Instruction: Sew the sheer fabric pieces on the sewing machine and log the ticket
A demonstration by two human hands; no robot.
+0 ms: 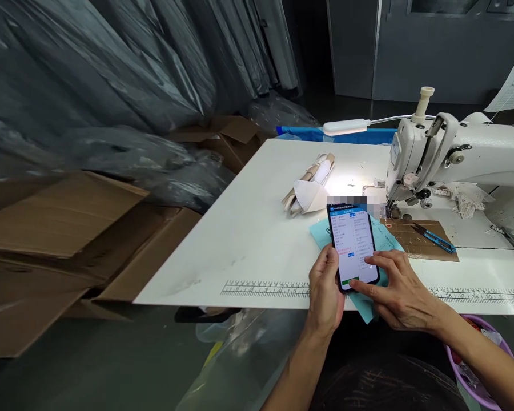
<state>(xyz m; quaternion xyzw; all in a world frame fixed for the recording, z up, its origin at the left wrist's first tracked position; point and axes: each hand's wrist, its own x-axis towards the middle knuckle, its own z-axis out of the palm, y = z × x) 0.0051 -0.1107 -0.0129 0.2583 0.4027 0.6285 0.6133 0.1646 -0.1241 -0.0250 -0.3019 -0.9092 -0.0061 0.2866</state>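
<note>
My left hand (325,288) is closed around the lower left side of a smartphone (354,242), tilted with its lit screen facing me. The screen shows lines of text and a green button at the bottom. Over the phone's lower right, my right hand (396,288) has its fingers apart, one fingertip at the green button and another by the right edge of the screen. Behind the phone is a light blue paper sheet (388,237), partly hidden; its lower end reaches past the table edge. Whether my left hand also grips the sheet, I cannot tell.
A white sewing machine (462,142) stands on the white table (240,240) at right. Blue thread snips (434,237) lie on a brown board (398,240). A rolled fabric bundle (310,185) sits behind the phone. Cardboard boxes (60,222) are at left; a purple basket (454,365) is below.
</note>
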